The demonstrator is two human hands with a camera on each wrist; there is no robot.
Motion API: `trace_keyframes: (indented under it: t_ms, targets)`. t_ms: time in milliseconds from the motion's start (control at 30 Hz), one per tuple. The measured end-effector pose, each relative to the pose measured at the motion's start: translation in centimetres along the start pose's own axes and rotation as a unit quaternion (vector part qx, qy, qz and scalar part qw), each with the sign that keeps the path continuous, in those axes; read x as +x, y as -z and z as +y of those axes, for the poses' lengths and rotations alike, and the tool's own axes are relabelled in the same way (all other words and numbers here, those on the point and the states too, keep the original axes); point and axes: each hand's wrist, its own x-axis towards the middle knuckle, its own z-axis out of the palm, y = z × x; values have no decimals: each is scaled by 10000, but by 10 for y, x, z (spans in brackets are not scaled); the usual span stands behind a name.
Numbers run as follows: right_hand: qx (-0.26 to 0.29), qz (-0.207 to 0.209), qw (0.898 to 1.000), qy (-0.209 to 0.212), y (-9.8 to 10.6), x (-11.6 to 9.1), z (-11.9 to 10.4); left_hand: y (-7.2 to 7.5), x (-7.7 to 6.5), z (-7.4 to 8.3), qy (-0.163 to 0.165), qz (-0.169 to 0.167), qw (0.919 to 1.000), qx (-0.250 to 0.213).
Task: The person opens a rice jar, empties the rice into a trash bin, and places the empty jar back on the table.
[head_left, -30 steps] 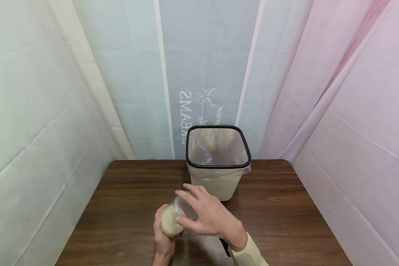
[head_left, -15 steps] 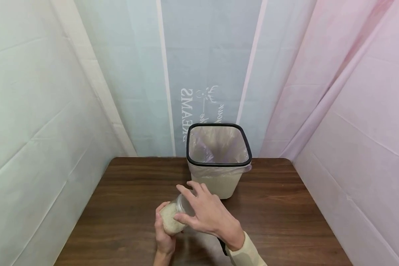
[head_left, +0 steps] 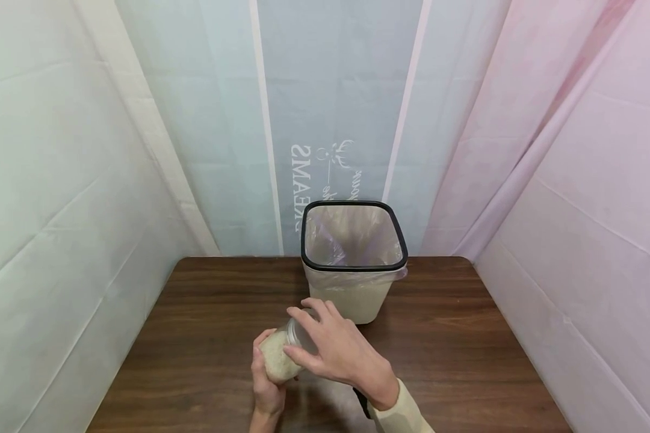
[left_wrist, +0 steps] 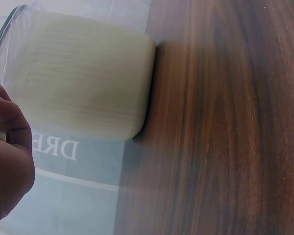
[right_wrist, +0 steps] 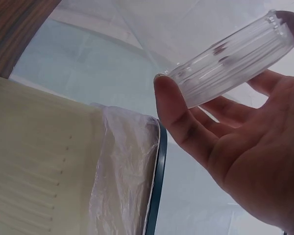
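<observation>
My left hand (head_left: 268, 388) grips a clear jar (head_left: 276, 359) of pale, rice-like grains, tilted with its top toward the right. At the jar's top, my right hand (head_left: 340, 347) holds a round clear lid (right_wrist: 230, 61) by its ribbed edge, thumb on one side and fingers on the other. Whether the lid still sits on the jar or is slightly apart, I cannot tell. In the left wrist view, only part of the left hand (left_wrist: 10, 159) shows at the left edge, and the jar is mostly out of frame.
Just beyond the hands stands a cream bin (head_left: 352, 300) with a black rim (head_left: 357, 267) and a clear plastic liner (right_wrist: 125, 161). It is on a dark wooden table (head_left: 211, 337). Pale curtains (head_left: 222, 120) rise behind and along both sides.
My right thumb and fingers have shifted slightly upward around the lid. The left hand keeps its grip on the jar, and the bin stays in place.
</observation>
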Motion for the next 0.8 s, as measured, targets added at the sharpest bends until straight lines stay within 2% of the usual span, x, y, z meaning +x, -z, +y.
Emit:
trace_keyframes:
  t_ms: [167,267,400,533,633,733,800]
  targets:
    - [68,-47,9997,216,2,0,2,1,1,-3,-155,-209,9995,-167]
    - [132,-95,9994,312,3,0,4,1,2,-4,-74,-302,9991,-299]
    - [150,-86,9990,406,3,-1,6,2,4,-3,310,-339,9979,-458]
    - [100,1,9982,587,2,-1,9,3,5,-2,772,-429,9952,-412]
    - [84,85,9968,792,1,-1,11,7,6,-1,1033,-781,9909,-380]
    - [131,115,9948,1008,0,0,15,10,9,3,1297,-1243,9821,-564]
    - [222,87,9928,1173,0,1,18,11,10,3,1437,-1377,9773,-725]
